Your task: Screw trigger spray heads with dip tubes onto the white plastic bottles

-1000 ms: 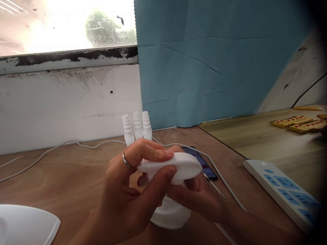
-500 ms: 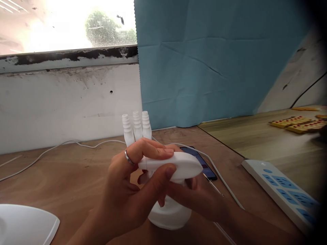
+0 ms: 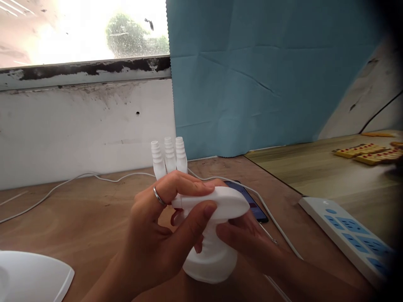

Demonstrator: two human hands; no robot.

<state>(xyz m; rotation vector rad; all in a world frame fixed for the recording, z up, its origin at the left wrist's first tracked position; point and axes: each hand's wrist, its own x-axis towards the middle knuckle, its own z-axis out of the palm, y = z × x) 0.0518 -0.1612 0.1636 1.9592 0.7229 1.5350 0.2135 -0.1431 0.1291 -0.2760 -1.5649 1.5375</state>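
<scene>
A white plastic piece (image 3: 231,203) with a pointed, rounded top is in front of me, above the wooden table. Below that top it narrows to a neck and widens into a round base (image 3: 211,264). My left hand (image 3: 170,222), with a ring on one finger, pinches the top between thumb and fingers. Around the neck from the right closes my right hand (image 3: 245,235); most of its fingers are hidden behind the piece. Just beyond the left hand stand three white ribbed, tapering pieces (image 3: 170,156), their lower ends covered by the hand.
A phone (image 3: 258,207) lies behind my right hand, beside a white cable (image 3: 267,201). At right sits a power strip (image 3: 349,235) with blue sockets. Yellow pieces with red dots (image 3: 362,151) lie farther back. A white curved object (image 3: 31,274) is at lower left.
My right thumb has shifted slightly to the right along the neck, so more of the neck shows. The left hand keeps its pinch in almost the same place.
</scene>
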